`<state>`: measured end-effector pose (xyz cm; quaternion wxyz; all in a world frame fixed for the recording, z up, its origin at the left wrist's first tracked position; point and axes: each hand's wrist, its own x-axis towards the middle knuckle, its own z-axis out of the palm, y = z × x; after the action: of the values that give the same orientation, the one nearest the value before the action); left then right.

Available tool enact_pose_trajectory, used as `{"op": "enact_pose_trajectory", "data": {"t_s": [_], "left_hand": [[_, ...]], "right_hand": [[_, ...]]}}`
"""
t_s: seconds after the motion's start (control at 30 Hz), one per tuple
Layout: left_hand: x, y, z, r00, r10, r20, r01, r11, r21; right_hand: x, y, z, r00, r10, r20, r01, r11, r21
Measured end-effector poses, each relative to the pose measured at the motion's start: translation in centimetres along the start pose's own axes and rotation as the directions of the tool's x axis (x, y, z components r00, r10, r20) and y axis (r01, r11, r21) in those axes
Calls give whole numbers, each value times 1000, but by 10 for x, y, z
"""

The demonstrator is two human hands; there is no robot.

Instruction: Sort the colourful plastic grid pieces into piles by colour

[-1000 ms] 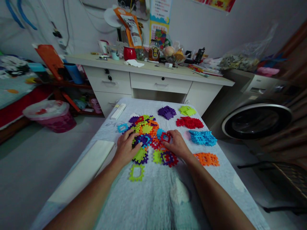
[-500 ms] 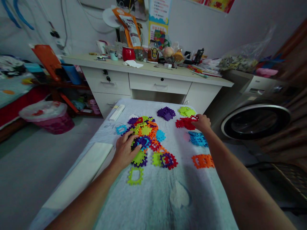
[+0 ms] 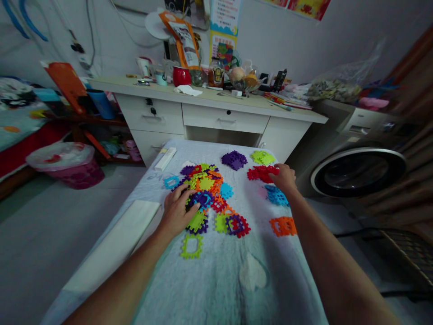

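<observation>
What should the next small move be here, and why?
Probably bring the right hand to the mixed heap for another tile: it rests at the edge of the red pile, single-colour piles lie around it, and the heap under the left hand holds many colours.

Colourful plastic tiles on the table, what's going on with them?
A person is at a cloth-covered table. The left hand rests flat on the mixed pile of tiles. The right hand touches the red pile. Near it lie a purple pile, a lime pile, a blue pile and an orange pile, one colour each.
</observation>
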<state>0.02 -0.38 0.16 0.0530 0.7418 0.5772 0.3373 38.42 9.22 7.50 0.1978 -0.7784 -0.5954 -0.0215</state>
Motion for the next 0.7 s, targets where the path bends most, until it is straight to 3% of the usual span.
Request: {"op": "enact_pose_trajectory", "data": {"t_s": [0.07, 0.17, 0.27, 0.33, 0.4, 0.5, 0.7], "left_hand": [[0, 1, -1, 1000, 6, -5, -6, 1000, -1], [0, 2, -2, 1000, 3, -17, -3, 1000, -5], [0, 3, -3, 1000, -3, -19, 2, 1000, -13], [0, 3, -3, 1000, 0, -18, 0, 1000, -21], [-1, 2, -2, 1000, 3, -17, -3, 1000, -22], [-1, 1, -1, 1000, 1, -11, -1, 1000, -8], [-1, 2, -1, 1000, 4, -11, -4, 1000, 14]], "right_hand": [[-19, -12, -3, 988, -152, 5, 151, 984, 96], [-57, -32, -8, 905, -405, 133, 350, 884, 310], [-96, -49, -16, 722, -590, 361, 421, 789, 448], [-117, -56, -20, 598, -667, 445, 463, 740, 487], [-132, -61, -22, 524, -699, 487, 494, 715, 495], [-143, -66, -19, 505, -693, 515, 506, 721, 473], [-146, -70, -7, 593, -670, 446, 470, 738, 484]]}}
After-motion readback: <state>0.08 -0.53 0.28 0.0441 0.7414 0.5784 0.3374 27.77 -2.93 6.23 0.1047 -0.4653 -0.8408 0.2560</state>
